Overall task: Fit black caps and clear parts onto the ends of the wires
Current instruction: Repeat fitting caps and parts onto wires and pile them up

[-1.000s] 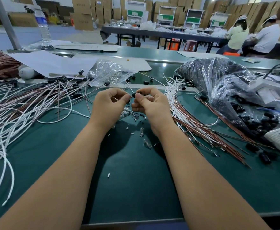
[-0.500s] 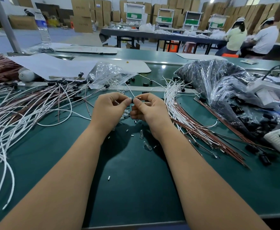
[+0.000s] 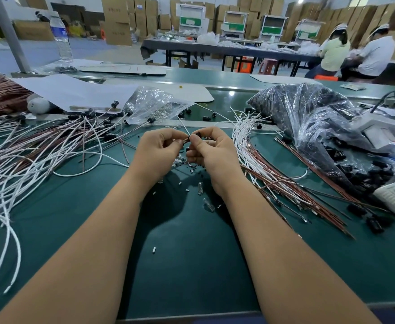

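My left hand (image 3: pixel 155 149) and my right hand (image 3: pixel 211 152) meet fingertip to fingertip above the green mat (image 3: pixel 187 253). Between them sits a small black cap (image 3: pixel 195 134), pinched by my right thumb and forefinger. My left fingers pinch the end of a thin white wire (image 3: pixel 184 126) that runs up and away from the cap. Small clear parts (image 3: pixel 200 189) and tiny black bits lie scattered on the mat just below my hands. A heap of white and brown wires with black caps fitted (image 3: pixel 51 146) lies at the left. Bare-ended white and brown wires (image 3: pixel 262 164) fan out at the right.
A clear bag of small parts (image 3: pixel 155 105) lies behind my hands. A large bag of black caps (image 3: pixel 320 127) sits at the right, beside a white device (image 3: pixel 379 129). White paper (image 3: pixel 70 90) and a water bottle (image 3: pixel 62 38) stand at the back left. Two seated people (image 3: pixel 355 54) work far right.
Both hands stay together at the same spot; the fingers have shifted slightly around the cap and wire end. The view has tilted a little.
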The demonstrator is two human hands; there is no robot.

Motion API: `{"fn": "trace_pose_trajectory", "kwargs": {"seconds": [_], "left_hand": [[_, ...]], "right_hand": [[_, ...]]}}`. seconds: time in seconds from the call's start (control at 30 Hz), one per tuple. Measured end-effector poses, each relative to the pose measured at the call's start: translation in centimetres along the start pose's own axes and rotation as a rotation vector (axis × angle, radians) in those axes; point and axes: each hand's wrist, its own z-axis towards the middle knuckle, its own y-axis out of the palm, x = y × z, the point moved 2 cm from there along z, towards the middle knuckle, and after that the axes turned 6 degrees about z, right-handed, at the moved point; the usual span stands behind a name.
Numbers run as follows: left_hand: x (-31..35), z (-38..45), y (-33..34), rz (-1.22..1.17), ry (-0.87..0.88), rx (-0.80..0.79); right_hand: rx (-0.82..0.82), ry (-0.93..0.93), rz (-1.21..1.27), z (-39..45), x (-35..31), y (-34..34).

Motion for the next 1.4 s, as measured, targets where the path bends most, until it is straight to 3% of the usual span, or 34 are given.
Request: {"fn": "trace_pose_trajectory", "kwargs": {"seconds": [0.3,0.4,0.53,0.7,1.03,1.4], "left_hand": [[0.4,-0.4,0.1,-0.047,0.029,-0.009],[0.1,-0.3,-0.2,-0.048,0.007,0.056],[-0.4,0.0,-0.7,0.098,0.004,0.124],[-0.4,0.0,-0.3,0.022,-0.06,0.033],[-0.7,-0.1,-0.4,0.075,-0.039,0.022],[-0.6,-0.1,-0.4,0.104,-0.019,0.022]], "right_hand": [[0.025,-0.028,0.105,0.1,-0.4,-0.5],[0.018,-0.015,0.101,0.2,-0.6,-0.5],[0.083,0.011,0.102,0.3,-0.7,-1.0],[0.117,0.048,0.108,0.4,-0.8,-1.3],[0.081,0.111,0.195,0.2,-1.0,-1.0],[0.067,0.108,0.036,0.0,-0.7,-0.7]]}}
